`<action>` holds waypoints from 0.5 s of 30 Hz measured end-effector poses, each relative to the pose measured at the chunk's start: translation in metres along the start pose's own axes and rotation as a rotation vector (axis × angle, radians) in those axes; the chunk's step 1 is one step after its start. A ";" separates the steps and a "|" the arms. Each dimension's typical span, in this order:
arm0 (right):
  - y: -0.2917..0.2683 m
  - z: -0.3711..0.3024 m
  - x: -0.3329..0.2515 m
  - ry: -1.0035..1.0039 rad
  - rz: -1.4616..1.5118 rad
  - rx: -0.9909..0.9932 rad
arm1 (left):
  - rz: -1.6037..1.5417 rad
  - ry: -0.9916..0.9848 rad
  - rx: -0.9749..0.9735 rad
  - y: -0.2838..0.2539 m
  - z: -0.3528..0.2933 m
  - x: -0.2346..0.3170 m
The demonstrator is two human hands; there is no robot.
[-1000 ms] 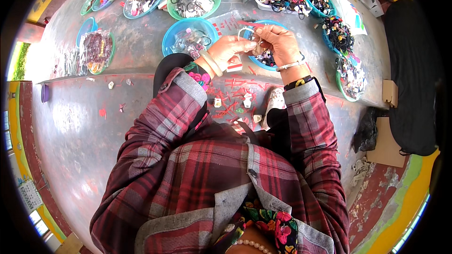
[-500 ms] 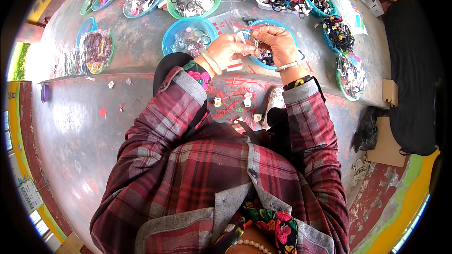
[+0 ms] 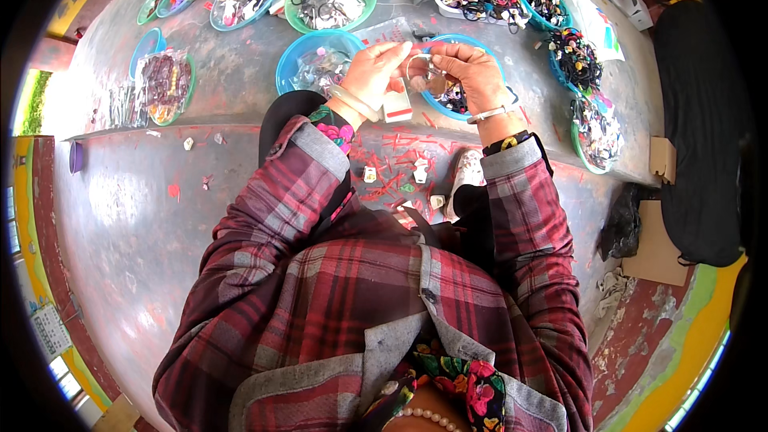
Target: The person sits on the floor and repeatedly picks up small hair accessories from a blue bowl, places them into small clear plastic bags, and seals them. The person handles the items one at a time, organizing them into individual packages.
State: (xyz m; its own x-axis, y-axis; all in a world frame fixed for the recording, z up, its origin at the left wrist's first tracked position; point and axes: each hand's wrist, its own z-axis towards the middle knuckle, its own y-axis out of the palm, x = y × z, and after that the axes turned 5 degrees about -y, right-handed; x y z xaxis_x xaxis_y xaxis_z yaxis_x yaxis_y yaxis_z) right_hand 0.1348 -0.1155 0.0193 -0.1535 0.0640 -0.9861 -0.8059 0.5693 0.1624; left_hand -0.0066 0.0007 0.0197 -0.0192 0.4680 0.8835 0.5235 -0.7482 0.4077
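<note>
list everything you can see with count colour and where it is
loop: one, whitish, at the right fingertips
basins: many, blue or green, across the grey slab
rectangular tub: one, white, upper right, holding dark bands
small box: one, red and white, between the basins near the hands
strips: many, red, mostly on the floor
cup: one, purple, far left
plastic bag: one, black, lower right
long covered shape: one, black, far right
shoe: one visible, whitish, below the right hand
jacket: one, red-grey plaid, worn
left hand; right hand: top centre
</note>
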 end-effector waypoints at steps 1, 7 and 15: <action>-0.001 0.002 0.002 -0.071 -0.091 0.017 | 0.047 0.010 0.010 0.000 0.000 0.001; 0.012 -0.012 -0.029 -0.508 -0.779 -0.026 | 0.321 0.152 0.080 -0.002 -0.001 -0.004; 0.013 -0.014 -0.026 -0.590 -1.126 -0.143 | 0.343 0.178 0.025 0.002 0.000 -0.005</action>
State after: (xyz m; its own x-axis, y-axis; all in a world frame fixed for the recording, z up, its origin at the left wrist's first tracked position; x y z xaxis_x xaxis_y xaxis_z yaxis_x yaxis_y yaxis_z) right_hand 0.1205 -0.1218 0.0473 0.8971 -0.0203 -0.4414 -0.3847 0.4553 -0.8029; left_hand -0.0056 -0.0027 0.0161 0.0140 0.1014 0.9947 0.5454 -0.8346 0.0774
